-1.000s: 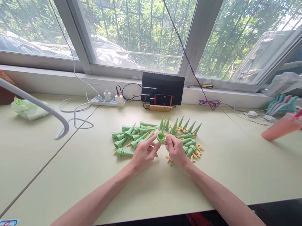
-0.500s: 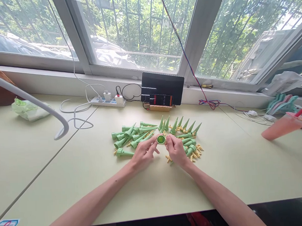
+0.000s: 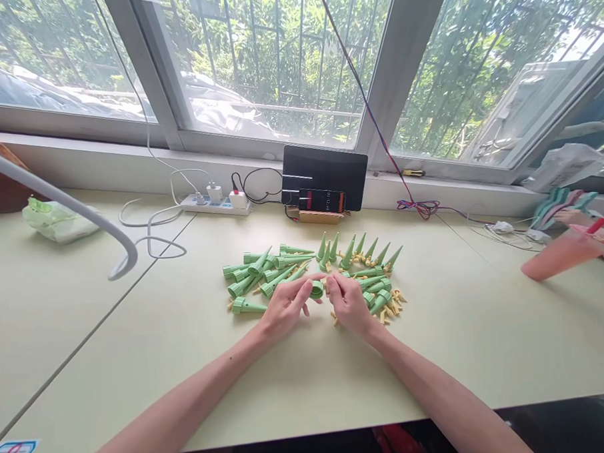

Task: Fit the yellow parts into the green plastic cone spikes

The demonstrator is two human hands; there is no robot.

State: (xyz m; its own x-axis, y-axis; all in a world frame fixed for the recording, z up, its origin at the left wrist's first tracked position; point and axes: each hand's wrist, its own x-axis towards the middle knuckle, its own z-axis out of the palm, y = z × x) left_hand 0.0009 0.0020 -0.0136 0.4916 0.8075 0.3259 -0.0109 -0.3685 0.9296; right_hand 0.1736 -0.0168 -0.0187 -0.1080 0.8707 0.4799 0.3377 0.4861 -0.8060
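A green plastic watering spike (image 3: 316, 290) is gripped in the fingers of my left hand (image 3: 288, 302), its round cap end turned partly towards me. Right beside it, my right hand (image 3: 349, 300) is closed, thumb against forefinger, around a small beige plug (image 3: 326, 285) that is mostly covered by the fingers. The plug is close to the spike; whether they touch I cannot tell. Behind my left hand lies a heap of similar green spikes (image 3: 258, 272). More spikes (image 3: 379, 284) and loose beige plugs (image 3: 393, 307) lie by my right hand.
Several green spikes (image 3: 349, 253) stand upright in a row at the back. Beyond them a phone (image 3: 322, 200) leans against a black tablet (image 3: 350, 177). A power strip (image 3: 215, 204) lies at back left. Another person's hand (image 3: 574, 218) is by the pink drink cup (image 3: 553, 252).
The spike in my left hand has tilted and shifted slightly down and left, and my left thumb now lies along it. At the right, another person's hand has appeared by the cup.
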